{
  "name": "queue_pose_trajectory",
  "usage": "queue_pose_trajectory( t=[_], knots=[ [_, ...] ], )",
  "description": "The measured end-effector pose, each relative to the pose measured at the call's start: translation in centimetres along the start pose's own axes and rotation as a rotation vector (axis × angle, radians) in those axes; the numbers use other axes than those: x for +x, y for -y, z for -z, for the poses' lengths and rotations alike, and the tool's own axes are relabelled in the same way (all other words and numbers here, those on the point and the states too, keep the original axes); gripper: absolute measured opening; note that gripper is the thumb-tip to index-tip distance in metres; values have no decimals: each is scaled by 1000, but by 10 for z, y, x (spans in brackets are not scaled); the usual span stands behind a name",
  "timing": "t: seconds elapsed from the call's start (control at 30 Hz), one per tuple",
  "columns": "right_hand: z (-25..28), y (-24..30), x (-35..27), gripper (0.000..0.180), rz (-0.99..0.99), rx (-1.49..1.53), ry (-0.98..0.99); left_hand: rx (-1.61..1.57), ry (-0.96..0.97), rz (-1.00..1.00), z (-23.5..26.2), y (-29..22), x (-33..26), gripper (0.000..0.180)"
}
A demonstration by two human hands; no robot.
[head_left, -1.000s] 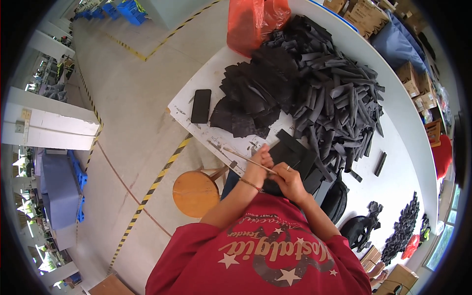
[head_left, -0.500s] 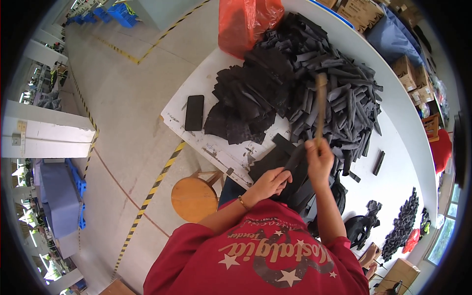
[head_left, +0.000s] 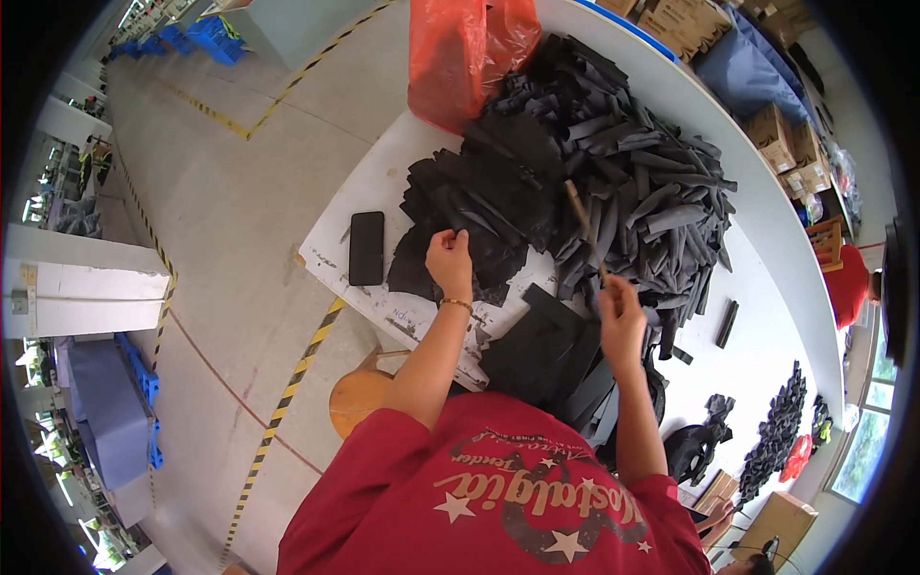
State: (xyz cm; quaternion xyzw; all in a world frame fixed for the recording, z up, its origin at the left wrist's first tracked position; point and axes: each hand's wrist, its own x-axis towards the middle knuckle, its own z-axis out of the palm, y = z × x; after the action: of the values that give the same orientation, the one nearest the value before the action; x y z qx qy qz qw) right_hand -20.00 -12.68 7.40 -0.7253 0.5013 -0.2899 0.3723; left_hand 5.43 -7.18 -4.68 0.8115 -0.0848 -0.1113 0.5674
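Observation:
My left hand (head_left: 448, 261) reaches over a heap of flat black fabric-like pieces (head_left: 479, 206) on the white table (head_left: 345, 196). Its fingers are pinched together at the heap, and whatever lies between them is hidden. In my right hand (head_left: 621, 316) is a thin wood-coloured stick (head_left: 583, 216), gripped at its near end and tilted up and leftward. Below the stick, close to my body, lies a flat black sheet (head_left: 541, 350). Beyond my right hand spreads a large pile of dark grey strips (head_left: 661, 192), many of them curled or folded.
A black phone (head_left: 366, 249) lies near the table's left edge, with a red plastic bag (head_left: 450, 77) at the far corner. A round wooden stool (head_left: 359, 402) stands at lower left. Farther right are a single dark strip (head_left: 727, 324), another dark heap (head_left: 774, 436) and another person's hand (head_left: 714, 522).
My left hand has left the dark strip near my body and moved forward and left to the flat heap. The stick in my right hand now leans further left.

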Motion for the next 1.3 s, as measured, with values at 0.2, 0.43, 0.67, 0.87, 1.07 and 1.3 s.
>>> queue_pose_trajectory(
  t=[0.2,0.43,0.67,0.87,1.07,1.3],
  knots=[
    [-15,-3,-50,23,82,-82,254,-420,89,244,33,-2,1,26],
    [-8,-2,-84,20,235,-157,353,-754,374,877,53,-6,4,25],
    [3,7,-102,19,312,-149,265,-583,309,651,66,-29,-15,33],
    [2,18,-104,18,374,-225,245,-571,264,630,69,-41,-14,44],
    [-9,29,-99,18,290,-256,259,-460,358,613,69,-44,-9,45],
    [-41,26,-87,20,276,-373,187,-435,544,527,59,-52,-37,40]
  ],
)
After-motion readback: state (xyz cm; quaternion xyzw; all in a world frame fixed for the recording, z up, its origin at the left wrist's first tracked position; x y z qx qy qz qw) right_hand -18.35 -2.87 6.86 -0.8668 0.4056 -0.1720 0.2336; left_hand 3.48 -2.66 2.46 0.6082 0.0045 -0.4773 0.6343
